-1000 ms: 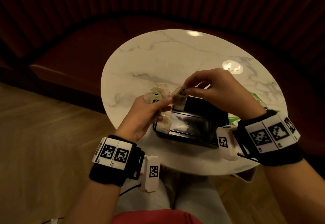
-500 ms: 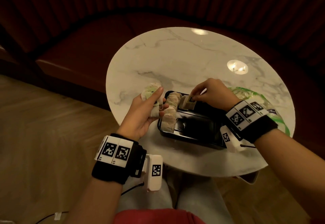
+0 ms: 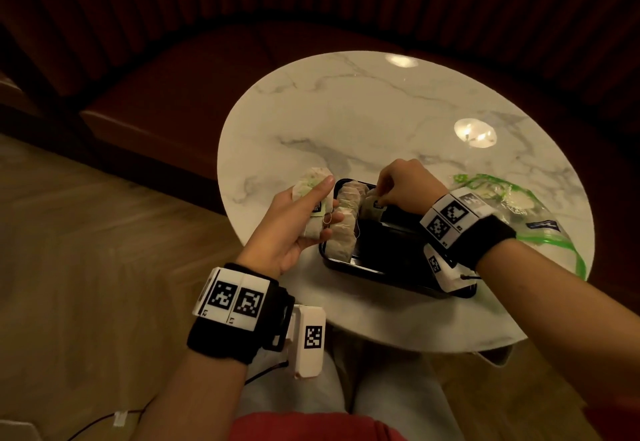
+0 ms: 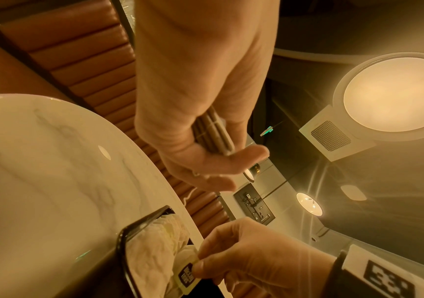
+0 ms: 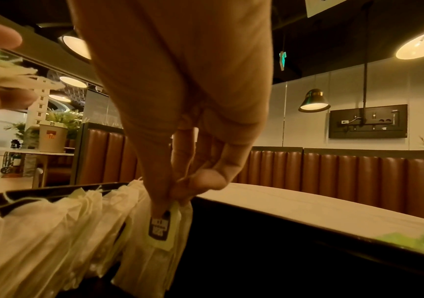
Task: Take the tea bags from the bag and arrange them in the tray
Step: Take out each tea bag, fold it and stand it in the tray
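Observation:
A black tray (image 3: 381,272) sits on the round marble table (image 3: 363,122), with a row of pale tea bags (image 3: 344,226) standing along its left side. My right hand (image 3: 382,194) pinches one tea bag (image 5: 154,248) by its top and dark tag, holding it upright in the tray beside the row. My left hand (image 3: 304,219), just left of the tray, grips a small stack of tea bags (image 3: 311,184) between thumb and fingers. The clear plastic bag (image 3: 512,205) with green trim lies on the table to the right, partly behind my right wrist.
The table's near edge is close to my lap. A dark red padded bench (image 3: 173,87) curves behind the table. Wooden floor (image 3: 86,250) lies to the left. Lamp reflections (image 3: 475,132) shine on the marble.
My right hand came down from above the tray and set its tea bag into the tray beside the row. The left hand stayed left of the tray with its stack.

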### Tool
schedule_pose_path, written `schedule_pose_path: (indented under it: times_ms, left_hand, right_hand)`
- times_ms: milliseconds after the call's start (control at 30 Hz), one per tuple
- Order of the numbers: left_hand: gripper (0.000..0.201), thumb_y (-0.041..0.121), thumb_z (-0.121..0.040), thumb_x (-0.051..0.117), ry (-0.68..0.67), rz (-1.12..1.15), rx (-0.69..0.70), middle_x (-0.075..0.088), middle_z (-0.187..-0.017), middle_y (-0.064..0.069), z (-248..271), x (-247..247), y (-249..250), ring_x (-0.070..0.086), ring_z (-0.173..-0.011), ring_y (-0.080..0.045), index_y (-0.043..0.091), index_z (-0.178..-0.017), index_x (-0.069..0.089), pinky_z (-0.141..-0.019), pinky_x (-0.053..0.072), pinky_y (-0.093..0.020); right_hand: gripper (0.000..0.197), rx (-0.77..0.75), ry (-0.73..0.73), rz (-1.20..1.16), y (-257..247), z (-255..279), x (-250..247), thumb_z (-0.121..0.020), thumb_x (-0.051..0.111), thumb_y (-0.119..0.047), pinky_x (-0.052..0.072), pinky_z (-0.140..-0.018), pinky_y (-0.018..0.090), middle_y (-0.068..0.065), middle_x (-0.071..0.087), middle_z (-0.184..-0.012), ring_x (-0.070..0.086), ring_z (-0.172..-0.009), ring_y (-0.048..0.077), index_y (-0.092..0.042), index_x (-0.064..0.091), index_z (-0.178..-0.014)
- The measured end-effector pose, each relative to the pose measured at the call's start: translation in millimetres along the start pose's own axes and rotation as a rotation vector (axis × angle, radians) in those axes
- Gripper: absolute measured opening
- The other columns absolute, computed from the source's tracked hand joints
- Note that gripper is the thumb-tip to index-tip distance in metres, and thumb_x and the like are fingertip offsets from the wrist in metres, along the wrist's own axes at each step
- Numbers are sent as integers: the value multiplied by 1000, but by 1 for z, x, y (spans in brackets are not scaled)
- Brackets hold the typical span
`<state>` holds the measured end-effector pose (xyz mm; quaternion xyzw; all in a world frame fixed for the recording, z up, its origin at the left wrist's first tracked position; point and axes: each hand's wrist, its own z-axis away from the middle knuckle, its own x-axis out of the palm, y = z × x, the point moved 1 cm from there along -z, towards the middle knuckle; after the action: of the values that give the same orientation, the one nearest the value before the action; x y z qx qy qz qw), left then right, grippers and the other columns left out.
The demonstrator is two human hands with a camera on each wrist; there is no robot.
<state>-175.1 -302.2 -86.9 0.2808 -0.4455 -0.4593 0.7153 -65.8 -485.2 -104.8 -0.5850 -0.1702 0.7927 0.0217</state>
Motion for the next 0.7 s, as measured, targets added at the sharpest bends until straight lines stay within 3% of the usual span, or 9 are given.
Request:
schedule_pose_path:
  times_ms: [167,333,433,500,700]
  left_hand:
    - [16,27,-90,67,1,-12,-5,68,-71,-1,0,0,0,67,-58,-8,12,-95,64,-41,46,-17]
    - [22,31,-91,66,-6,-34,-17,68,-71,-1,0,2,-2,67,-60,-7,10,-98,64,-42,47,-17]
    - [24,34,-92,64,-4,-33,-15,66,-79,-5,0,4,-2,67,-60,-9,11,-100,63,-44,47,-17]
    - [25,35,-93,62,-3,-38,-11,66,-82,-6,1,5,-2,67,-61,-9,12,-101,63,-46,47,-18]
    - [24,36,-94,62,-13,-39,-12,67,-80,-5,1,4,-2,68,-62,-9,13,-101,63,-48,48,-19]
  right_hand:
    - [21,26,19,-33,5,3,2,-78,77,-9,43,-70,27,8,60,-95,59,-85,23,-17,58,-73]
    - [10,-1,51,-86,9,8,-4,-79,75,-9,38,-55,16,7,65,-86,57,-71,13,-11,65,-80]
    - [9,-25,79,-117,9,11,-9,-80,76,-12,36,-53,12,3,63,-78,54,-65,4,-12,67,-79]
    - [6,-16,91,-125,10,13,-13,-80,75,-10,37,-55,13,2,62,-77,54,-65,4,-11,69,-81]
    - [6,81,21,-37,17,12,-11,-83,72,-11,47,-67,27,7,66,-77,61,-71,19,-8,76,-87]
